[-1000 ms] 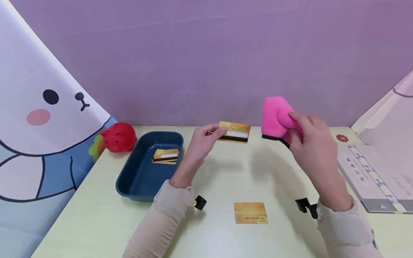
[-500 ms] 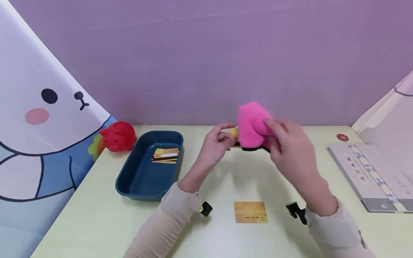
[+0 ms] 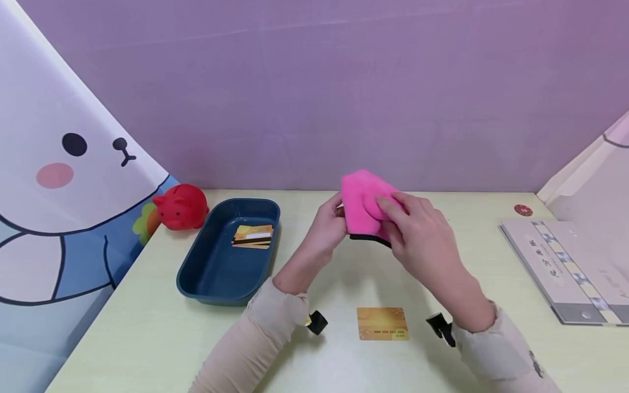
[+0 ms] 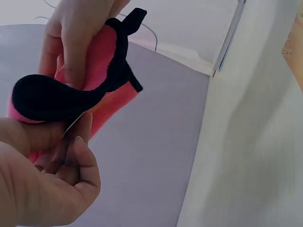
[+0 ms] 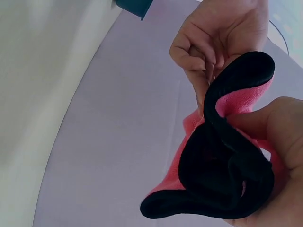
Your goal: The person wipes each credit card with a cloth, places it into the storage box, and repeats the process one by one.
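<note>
A folded pink cloth with black edging (image 3: 361, 202) hangs above the table, pinched between the thumb and fingers of my right hand (image 3: 429, 243). Pressed close on its left side is my left hand (image 3: 326, 229), whose fingertips go behind the cloth. The thin edge of a bank card (image 4: 73, 124) shows between the left thumb and fingers in the left wrist view; the cloth hides most of that card. In the right wrist view the black border (image 5: 208, 198) bends in loose folds. A second gold bank card (image 3: 383, 324) lies flat on the table below the hands.
Several gold cards (image 3: 252, 234) lie in a dark blue tray (image 3: 196, 292) at the left. Beside it sits a red piggy bank (image 3: 182, 207). At the right are a grey folder-like box (image 3: 555, 267) and a red chip (image 3: 523, 210). A purple curtain (image 3: 314, 98) hangs behind.
My right hand has brought the cloth left and slightly down onto the card. The left hand has shifted a little right, and its card is now covered in the head view.
</note>
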Action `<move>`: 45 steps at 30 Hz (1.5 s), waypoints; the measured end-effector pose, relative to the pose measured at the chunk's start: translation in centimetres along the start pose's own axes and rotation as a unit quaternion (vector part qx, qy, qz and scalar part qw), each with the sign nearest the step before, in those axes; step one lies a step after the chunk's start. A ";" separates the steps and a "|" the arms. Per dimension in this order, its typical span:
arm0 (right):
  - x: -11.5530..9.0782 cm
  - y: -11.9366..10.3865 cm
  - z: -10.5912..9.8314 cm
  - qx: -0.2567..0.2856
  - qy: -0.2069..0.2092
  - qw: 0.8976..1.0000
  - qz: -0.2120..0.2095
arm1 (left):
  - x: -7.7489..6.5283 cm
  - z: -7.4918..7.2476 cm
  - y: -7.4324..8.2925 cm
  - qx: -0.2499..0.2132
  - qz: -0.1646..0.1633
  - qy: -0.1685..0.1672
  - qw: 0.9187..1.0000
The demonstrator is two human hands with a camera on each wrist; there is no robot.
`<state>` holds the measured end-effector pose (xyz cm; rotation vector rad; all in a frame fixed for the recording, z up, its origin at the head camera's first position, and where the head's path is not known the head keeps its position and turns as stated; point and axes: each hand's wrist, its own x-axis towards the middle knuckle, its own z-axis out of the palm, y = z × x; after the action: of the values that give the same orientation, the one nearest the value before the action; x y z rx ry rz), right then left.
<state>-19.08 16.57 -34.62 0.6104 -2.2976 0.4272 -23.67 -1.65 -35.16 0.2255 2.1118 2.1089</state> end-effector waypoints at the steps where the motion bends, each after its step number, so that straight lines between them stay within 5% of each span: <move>1: 0.0 0.1 -0.1 -0.003 -0.001 1.000 0.006 | 0.0 0.0 0.1 -0.002 -0.001 -0.002 1.000; 9: 0.1 2.4 -0.2 -0.016 0.032 0.998 0.048 | 0.0 -1.6 1.2 -0.003 0.002 0.000 1.000; 16: -0.1 5.4 -1.1 -0.024 0.039 0.989 0.138 | 0.3 -3.7 1.9 -0.020 0.012 0.007 1.000; 24: 0.3 4.9 -2.1 -0.004 0.050 0.986 0.162 | 0.8 -3.6 1.5 0.004 0.010 0.022 1.000; 28: 0.6 3.9 -2.3 0.025 0.063 0.991 0.118 | 0.8 -2.8 0.7 0.040 0.021 0.023 0.999; 37: 0.9 1.1 -0.6 0.053 0.051 0.991 -0.110 | 0.1 -0.4 0.1 0.051 0.045 0.031 0.997; 45: 0.5 0.4 -0.6 0.030 0.027 0.995 -0.090 | -0.6 -0.5 1.3 0.014 0.001 0.032 0.999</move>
<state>-19.31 16.98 -33.89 0.8196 -2.1627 0.4217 -23.19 -2.25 -33.90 0.1647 2.1778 2.1159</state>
